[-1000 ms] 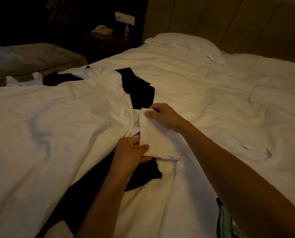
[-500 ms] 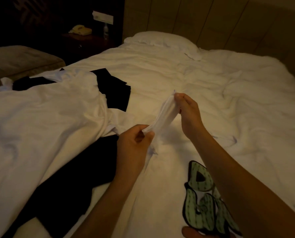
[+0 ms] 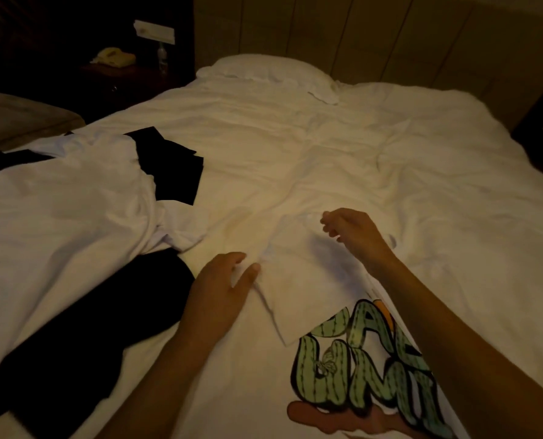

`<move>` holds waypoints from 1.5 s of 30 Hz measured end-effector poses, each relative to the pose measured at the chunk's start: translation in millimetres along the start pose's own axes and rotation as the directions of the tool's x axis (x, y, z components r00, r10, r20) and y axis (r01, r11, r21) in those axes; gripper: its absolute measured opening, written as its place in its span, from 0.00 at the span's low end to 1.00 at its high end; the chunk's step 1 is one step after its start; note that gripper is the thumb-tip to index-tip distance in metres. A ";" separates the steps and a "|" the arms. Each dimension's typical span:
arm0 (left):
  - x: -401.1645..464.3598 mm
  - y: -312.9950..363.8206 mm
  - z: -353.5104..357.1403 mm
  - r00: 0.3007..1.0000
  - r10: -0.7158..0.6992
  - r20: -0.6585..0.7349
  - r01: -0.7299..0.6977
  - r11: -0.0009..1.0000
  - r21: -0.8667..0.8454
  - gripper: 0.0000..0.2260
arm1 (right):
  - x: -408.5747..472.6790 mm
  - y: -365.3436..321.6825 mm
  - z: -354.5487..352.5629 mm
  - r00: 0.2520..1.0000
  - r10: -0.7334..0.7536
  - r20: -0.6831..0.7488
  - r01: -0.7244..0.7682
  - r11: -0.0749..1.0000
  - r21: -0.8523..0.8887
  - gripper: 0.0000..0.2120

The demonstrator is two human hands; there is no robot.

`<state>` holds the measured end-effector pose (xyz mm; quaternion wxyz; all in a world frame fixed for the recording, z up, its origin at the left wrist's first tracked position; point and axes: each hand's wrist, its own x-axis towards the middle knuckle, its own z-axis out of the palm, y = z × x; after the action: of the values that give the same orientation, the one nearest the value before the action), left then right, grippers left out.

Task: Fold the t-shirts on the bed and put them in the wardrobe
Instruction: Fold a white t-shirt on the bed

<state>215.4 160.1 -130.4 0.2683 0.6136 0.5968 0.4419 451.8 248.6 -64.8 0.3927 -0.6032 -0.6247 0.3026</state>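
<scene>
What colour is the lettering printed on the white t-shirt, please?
Pale green with black outlines, on the white t-shirt; seen in the head view.

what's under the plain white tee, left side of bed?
Black garments poke out from under the plain white tee, at its near edge and its far corner. How many there are is hidden.

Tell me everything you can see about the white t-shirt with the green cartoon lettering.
The white t-shirt lies spread on the bed, soft fabric, print side up: bubbly green cactus-style letters outlined in black above a pinkish shape. One sleeve is laid out flat toward the pillow. The left hand rests at the sleeve's edge; the right hand hovers above, gripping nothing.
</scene>
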 end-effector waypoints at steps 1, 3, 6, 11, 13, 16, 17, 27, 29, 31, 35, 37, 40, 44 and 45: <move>1.9 -6.9 2.6 0.999 -0.050 -0.008 0.050 0.997 0.059 0.18 | 7.6 -0.7 7.7 1.000 0.005 0.030 -0.002 0.994 -0.105 0.14; 5.5 -16.1 5.9 0.995 -0.101 0.004 0.100 0.991 0.084 0.16 | 23.0 -0.8 27.1 0.994 0.041 0.106 -0.002 0.939 -0.344 0.21; 11.5 -20.0 7.8 0.992 -0.115 0.058 0.107 0.986 0.132 0.14 | 43.4 3.6 52.0 0.981 0.139 0.134 -0.058 0.872 -0.486 0.28; 20.6 -24.8 12.0 0.985 -0.135 0.109 0.097 0.949 0.300 0.21 | 65.5 14.6 75.0 0.989 0.126 0.072 -0.066 0.830 -0.553 0.18; 22.8 -28.8 11.0 0.987 -0.112 0.118 0.076 0.959 0.274 0.26 | 67.7 15.4 79.4 0.998 0.052 0.041 -0.023 0.852 -0.522 0.19; 27.1 -34.6 7.4 0.987 -0.121 0.103 0.105 0.984 0.145 0.27 | 65.6 20.8 87.1 0.999 -0.035 0.013 0.037 0.811 -0.584 0.21; 27.9 -36.2 6.7 0.987 -0.128 0.100 0.116 0.986 0.118 0.26 | 63.3 22.8 90.4 0.999 -0.041 -0.002 0.031 0.784 -0.620 0.19; 11.4 -26.7 2.8 0.995 -0.083 -0.051 0.081 0.996 -0.040 0.08 | -9.5 9.3 68.2 0.982 -0.173 -0.069 0.068 0.675 -0.735 0.19; 4.2 -21.2 0.8 0.998 0.046 -0.031 -0.043 0.995 0.088 0.18 | -36.4 11.8 60.2 0.985 -0.167 -0.040 0.086 0.680 -0.728 0.19; -1.4 -11.2 0.3 0.986 0.149 0.080 -0.162 0.965 0.207 0.27 | -60.8 20.1 53.2 0.985 -0.170 -0.030 0.098 0.690 -0.717 0.20; -7.2 0.9 10.5 0.898 0.189 0.397 -0.351 0.851 0.391 0.39 | -93.2 43.0 45.1 0.995 -0.093 0.020 0.077 0.658 -0.749 0.30; -11.0 0.6 15.5 0.850 0.162 0.501 -0.441 0.739 0.510 0.42 | -103.8 46.2 39.1 0.998 -0.004 0.063 0.051 0.633 -0.772 0.34; -15.9 4.5 16.3 0.846 0.089 0.525 -0.449 0.650 0.613 0.42 | -116.4 46.6 25.5 0.995 0.022 0.095 0.061 0.619 -0.783 0.39; -12.2 30.9 21.8 0.853 0.053 0.519 -0.428 0.639 0.639 0.38 | -127.6 49.2 -8.3 0.997 -0.020 -0.071 -0.037 0.696 -0.717 0.32; -10.4 38.3 26.7 0.847 0.065 0.528 -0.437 0.650 0.622 0.35 | -129.5 52.4 -18.3 0.996 -0.005 -0.094 -0.064 0.696 -0.715 0.30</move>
<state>258.5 149.9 -112.3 0.0721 0.8337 0.5456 0.0460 489.8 123.1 -116.4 0.1493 -0.7311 -0.6655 0.0147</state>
